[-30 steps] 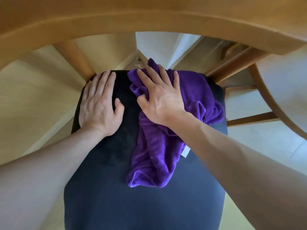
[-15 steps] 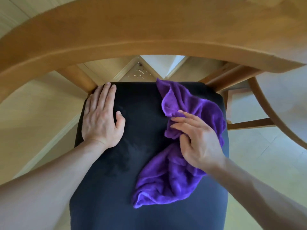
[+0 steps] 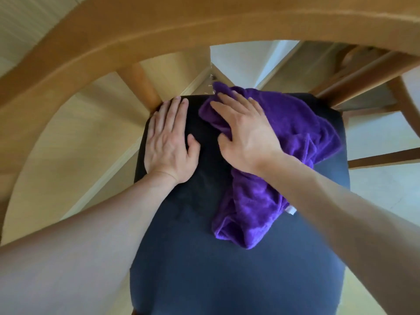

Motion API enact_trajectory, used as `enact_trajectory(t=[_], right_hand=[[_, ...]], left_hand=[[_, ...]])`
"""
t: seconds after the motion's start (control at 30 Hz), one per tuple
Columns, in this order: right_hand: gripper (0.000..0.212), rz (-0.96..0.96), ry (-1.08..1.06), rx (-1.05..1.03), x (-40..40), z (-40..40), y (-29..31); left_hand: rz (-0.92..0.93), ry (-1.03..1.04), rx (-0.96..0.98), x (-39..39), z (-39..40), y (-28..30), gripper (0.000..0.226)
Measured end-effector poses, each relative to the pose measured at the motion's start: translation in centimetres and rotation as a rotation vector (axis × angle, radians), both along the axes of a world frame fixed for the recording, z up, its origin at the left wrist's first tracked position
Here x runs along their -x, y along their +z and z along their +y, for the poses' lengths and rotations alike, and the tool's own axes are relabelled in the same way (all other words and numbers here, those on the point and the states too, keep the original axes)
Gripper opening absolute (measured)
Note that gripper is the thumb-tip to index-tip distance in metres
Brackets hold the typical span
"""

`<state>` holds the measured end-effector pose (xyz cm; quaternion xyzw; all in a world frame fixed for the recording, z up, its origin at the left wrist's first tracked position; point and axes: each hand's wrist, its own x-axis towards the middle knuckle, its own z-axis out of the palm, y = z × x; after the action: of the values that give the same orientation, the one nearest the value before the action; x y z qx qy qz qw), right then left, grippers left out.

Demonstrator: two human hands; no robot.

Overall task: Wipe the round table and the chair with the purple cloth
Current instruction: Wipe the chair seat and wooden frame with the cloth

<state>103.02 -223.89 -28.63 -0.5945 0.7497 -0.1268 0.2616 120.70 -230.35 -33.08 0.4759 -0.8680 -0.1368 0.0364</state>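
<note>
I look straight down on the chair's dark padded seat [image 3: 186, 258]. The purple cloth [image 3: 261, 201] lies crumpled over the seat's far right half, reaching the back edge. My right hand [image 3: 245, 135] presses flat on the cloth's far left part, fingers spread and pointing to the seat's back edge. My left hand [image 3: 169, 142] rests flat on the bare seat at the far left corner, fingers straight, next to a back post [image 3: 141, 83]. The chair's curved wooden backrest [image 3: 159, 35] arches across the top of the view.
Part of the round table's rim [image 3: 409, 103] shows at the right edge, with wooden rails [image 3: 384, 158] below it. Pale wooden floor [image 3: 75, 133] lies left of the chair, and light floor [image 3: 381, 196] to the right.
My right hand has swept the cloth from the seat's right middle to the far back edge and now lies flat on it. My left hand has stayed in place.
</note>
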Motion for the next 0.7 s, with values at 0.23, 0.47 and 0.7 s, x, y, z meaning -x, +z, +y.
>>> enact_trajectory(t=[0.23, 0.47, 0.7], right_hand=[[0.073, 0.056, -0.192, 0.029, 1.5, 2.0, -1.1], [0.041, -0.072, -0.272, 0.187, 0.6, 1.6, 0.3], [0.071, -0.419, -0.476, 0.134, -2.8, -3.1, 1.2]], left_hand=[[0.031, 0.005, -0.059, -0.1, -0.2, 0.1, 0.078], [0.136, 0.009, -0.144, -3.4, 1.1, 3.2, 0.084], [0.074, 0.171, -0.108, -7.1, 5.9, -0.1, 0.082]])
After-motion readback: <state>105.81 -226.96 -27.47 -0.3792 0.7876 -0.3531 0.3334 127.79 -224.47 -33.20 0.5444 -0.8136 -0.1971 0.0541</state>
